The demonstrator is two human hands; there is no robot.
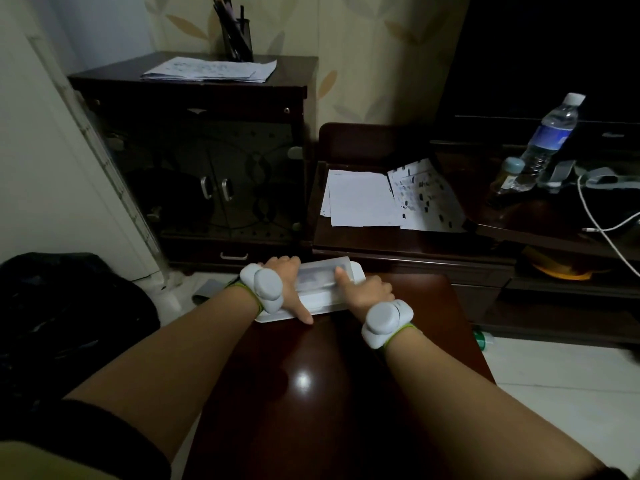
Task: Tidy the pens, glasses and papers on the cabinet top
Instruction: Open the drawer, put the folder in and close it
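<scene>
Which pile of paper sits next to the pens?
The white paper stack atop the tall dark cabinet, beside the black pen holder; the other sheets lie lower down.

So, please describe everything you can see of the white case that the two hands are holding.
The white case is long, flat and rectangular with rounded corners, and looks like plastic; its top looks translucent. It lies on the far end of a glossy dark wooden table. The left hand grips its left end, thumb along the near edge; the right hand holds its right side, thumb on top. Its contents cannot be told.
</scene>
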